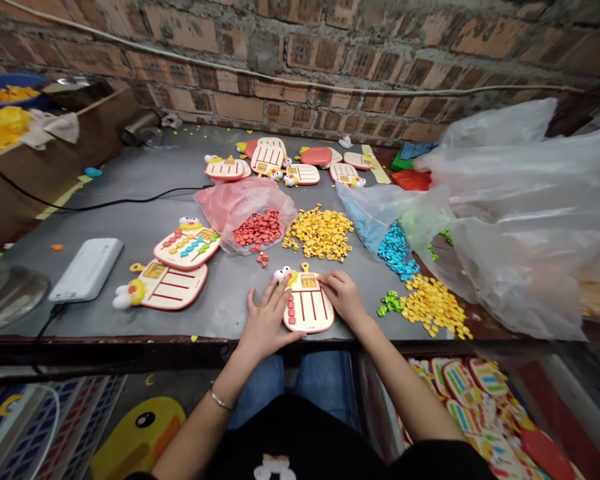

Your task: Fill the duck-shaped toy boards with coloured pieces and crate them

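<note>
A cream toy board (309,313) with a red rim, googly eyes and a yellow loop lies flat before me. Red pieces fill its leftmost slot; the slots to the right show bare red bars. My left hand (266,320) spans the board's left side, fingers at the upper edge and thumb along the lower edge. My right hand (345,297) is pinched at the upper right corner; what its fingertips hold, if anything, is too small to make out. Just beyond the board are a yellow heap of pieces (323,233) and red pieces (257,230) in a pink bag (240,197).
Blue pieces (397,250), green pieces (391,303) and more yellow pieces (435,305) lie at right beside plastic bags (515,247). Two stacked boards (175,287) and a white power bank (87,270) are at left. Several boards (267,160) lie near the brick wall.
</note>
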The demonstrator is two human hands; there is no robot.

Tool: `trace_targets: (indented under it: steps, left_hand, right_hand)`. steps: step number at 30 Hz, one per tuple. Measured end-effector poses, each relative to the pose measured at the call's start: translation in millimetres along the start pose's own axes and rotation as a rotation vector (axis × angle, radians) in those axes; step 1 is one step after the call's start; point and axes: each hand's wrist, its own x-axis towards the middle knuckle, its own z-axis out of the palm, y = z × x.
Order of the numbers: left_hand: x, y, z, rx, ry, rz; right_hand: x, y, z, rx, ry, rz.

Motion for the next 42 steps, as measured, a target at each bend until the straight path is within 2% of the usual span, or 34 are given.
trace_targets:
  steps: [6, 12, 18, 23, 26, 29, 34, 37, 42]
  left_hand:
    - [-0.1, 0.6, 0.2, 0.012, -0.014, -0.006]
    - [-0.2, 1.1, -1.6, 0.000, -0.011, -0.009]
    - [-0.4, 1.3, -2.0, -0.009, 0.001, -0.009]
    - [-0.3, 0.4, 1.4, -0.006, 0.009, -0.018]
    - [-0.6, -0.6, 2.7, -0.008, 0.002, -0.018]
    - [-0.9, -0.8, 1.4, -0.014, -0.008, -0.008]
    - [-0.6, 0.1, -3.0, -0.022, -0.020, -0.010]
    - [0.0, 0.2, -4.7, -0.031, -0.029, -0.002]
    - [1.1, 1.7, -8.1, -0.042, -0.037, -0.007]
  right_hand:
    - [-7.0, -1.9, 0.4, -0.046, 0.036, -0.058]
    - [-6.5, -9.0, -12.1, 0.049, -0.078, -0.103]
    - [-2.9, -9.3, -6.8, 0.097, 0.005, -0.039]
    - [-5.3, -9.8, -9.2, 0.137, -0.090, -0.046]
    - [-6.8, -11.3, -16.2, 0.168, -0.159, -0.001]
    - [-6.0, -10.0, -21.0, 0.199, -0.189, 0.027]
    - [-6.4, -0.8, -21.5, 0.250, -0.236, -0.013]
    - [-7.8, 2.9, -20.2, 0.272, -0.209, -0.021]
    - [-10.1, 5.3, -14.7, 0.275, -0.084, -0.010]
